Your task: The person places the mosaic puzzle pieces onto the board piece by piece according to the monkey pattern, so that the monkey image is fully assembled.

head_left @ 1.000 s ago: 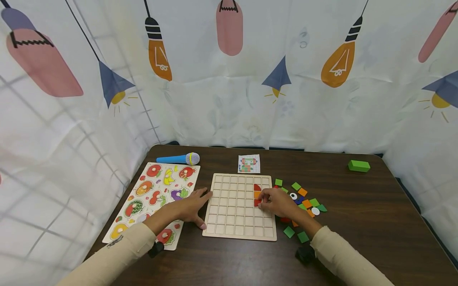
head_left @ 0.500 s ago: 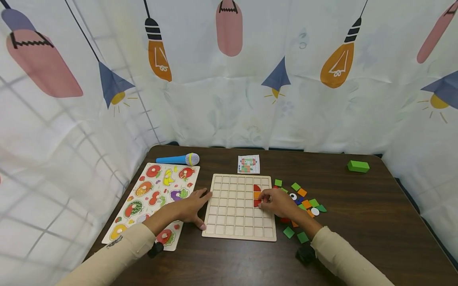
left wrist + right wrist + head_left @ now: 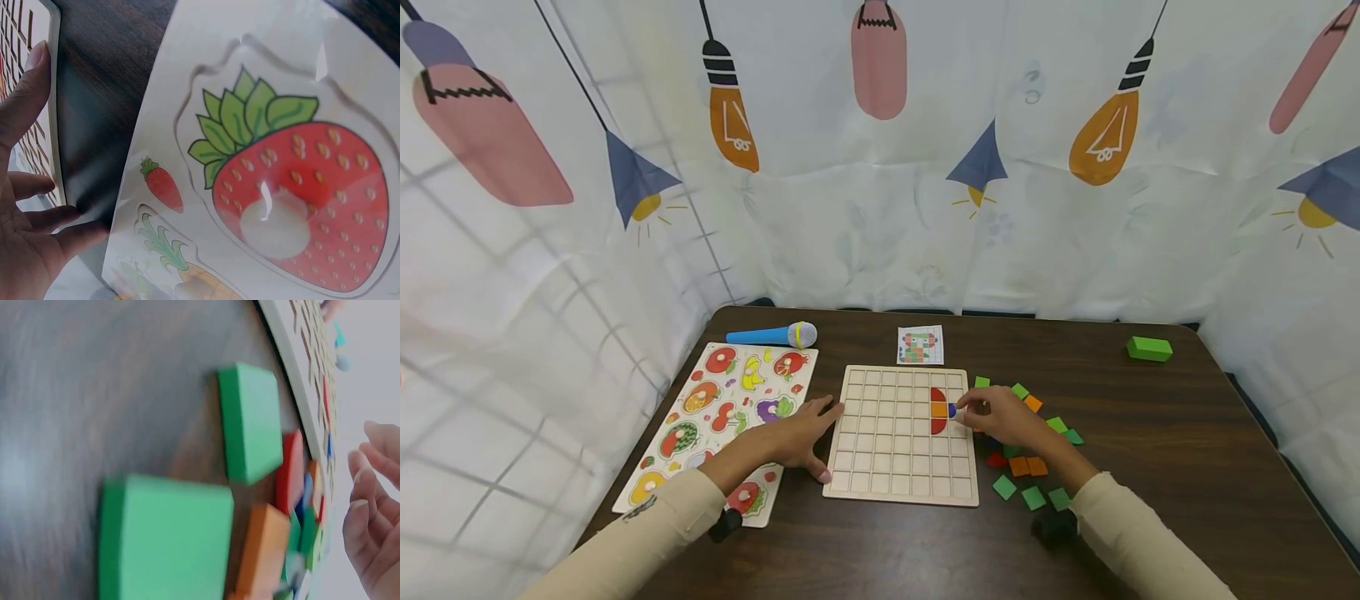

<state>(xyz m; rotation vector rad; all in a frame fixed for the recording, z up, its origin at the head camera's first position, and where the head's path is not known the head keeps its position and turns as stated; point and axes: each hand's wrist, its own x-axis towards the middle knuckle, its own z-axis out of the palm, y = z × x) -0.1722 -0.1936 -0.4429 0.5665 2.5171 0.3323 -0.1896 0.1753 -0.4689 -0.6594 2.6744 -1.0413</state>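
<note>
My left hand (image 3: 799,433) rests at the left edge of a pale wooden grid board (image 3: 880,458). Its fingers and thumb are spread along that edge, and the left wrist view shows the fingers (image 3: 37,81) touching it. On the board's right side, an orange square (image 3: 938,410) lies between two red rounded pieces (image 3: 937,427). A small blue piece (image 3: 952,410) sits just right of the orange one. My right hand (image 3: 1003,417) hovers beside it, fingers loosely bent. In the right wrist view the hand (image 3: 375,531) appears apart from the blue piece (image 3: 330,445), holding nothing visible.
Loose green pieces (image 3: 1004,487), orange pieces (image 3: 1037,466) and others lie right of the board. A small pattern card (image 3: 920,345) stands behind it. To the left are a fruit puzzle board (image 3: 700,371) and a blue toy microphone (image 3: 767,335). A green block (image 3: 1149,348) sits far right.
My right hand has drawn back to the right and slightly up, uncovering the blue piece and the lower red one on the board. My left hand has stayed in place.
</note>
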